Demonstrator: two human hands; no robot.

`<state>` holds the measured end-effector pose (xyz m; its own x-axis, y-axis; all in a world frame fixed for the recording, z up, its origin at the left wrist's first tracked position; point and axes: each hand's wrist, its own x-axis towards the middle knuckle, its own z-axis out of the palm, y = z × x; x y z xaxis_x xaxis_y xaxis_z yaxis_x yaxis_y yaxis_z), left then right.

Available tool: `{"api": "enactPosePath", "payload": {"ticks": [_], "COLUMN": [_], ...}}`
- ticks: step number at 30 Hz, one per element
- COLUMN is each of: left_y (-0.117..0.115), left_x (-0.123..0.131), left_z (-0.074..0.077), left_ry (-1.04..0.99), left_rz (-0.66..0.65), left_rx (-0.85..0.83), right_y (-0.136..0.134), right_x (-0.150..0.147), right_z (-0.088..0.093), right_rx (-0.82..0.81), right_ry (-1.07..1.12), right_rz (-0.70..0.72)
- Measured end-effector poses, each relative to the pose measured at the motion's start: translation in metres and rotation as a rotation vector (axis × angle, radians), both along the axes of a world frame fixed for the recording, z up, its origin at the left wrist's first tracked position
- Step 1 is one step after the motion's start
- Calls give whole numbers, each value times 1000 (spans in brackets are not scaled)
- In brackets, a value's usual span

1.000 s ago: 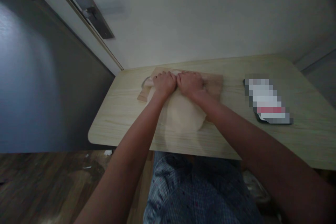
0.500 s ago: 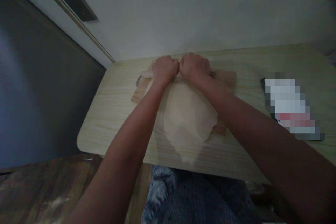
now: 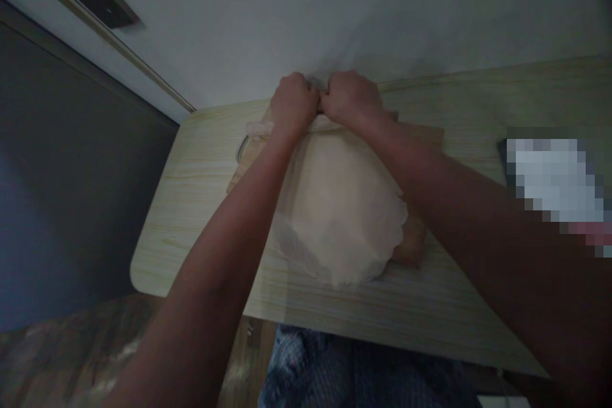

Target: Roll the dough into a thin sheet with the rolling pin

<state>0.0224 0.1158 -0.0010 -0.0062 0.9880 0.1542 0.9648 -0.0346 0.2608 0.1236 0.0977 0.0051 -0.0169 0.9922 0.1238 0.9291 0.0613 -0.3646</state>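
Note:
A thin, pale sheet of dough (image 3: 344,204) spreads over a wooden cutting board (image 3: 414,229), and its near edge reaches past the board onto the table. At the far side the dough is wound into a roll (image 3: 258,130), apparently round a rolling pin, whose brownish end (image 3: 394,116) shows beyond my right wrist. My left hand (image 3: 294,102) is closed over the roll. Beside it, almost touching at the knuckles, my right hand (image 3: 351,95) is closed over it too. The hands hide the middle of the roll.
The light wood table (image 3: 176,229) backs against a pale wall (image 3: 287,13). A metal ring handle (image 3: 241,149) sticks out at the board's left. To the right lies a flat, dark-edged object (image 3: 554,178) with its face blurred out. A dark grey panel (image 3: 86,172) stands on the left.
Both hands have moved a little farther toward the wall. The dough sheet now lies broader, with a rounded near edge where a narrow tip hung before. The view has shifted slightly.

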Motion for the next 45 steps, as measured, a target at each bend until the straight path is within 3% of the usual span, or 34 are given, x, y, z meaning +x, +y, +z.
{"api": "enactPosePath", "payload": {"ticks": [10,17,31,37,45], "left_y": [-14,-46,-114,-123,-124], "left_x": [1,1,-11,-16,-16], "left_z": [4,6,6,0,1], "left_ry": [19,139,317,328,252], "left_rz": [32,47,-78,-94,-117], "left_rx": [-16,-12,131,231,189], "right_y": [-13,-46,-110,-121,-122], "right_x": [-5,-11,-13,-10,-11], "right_z": [1,-5,-11,-11,-10], "right_rx": [7,99,288,298,272], "right_ry": [-20,-68,-152,-97,-83], "right_rz": [-37,-38,58,107,99]}}
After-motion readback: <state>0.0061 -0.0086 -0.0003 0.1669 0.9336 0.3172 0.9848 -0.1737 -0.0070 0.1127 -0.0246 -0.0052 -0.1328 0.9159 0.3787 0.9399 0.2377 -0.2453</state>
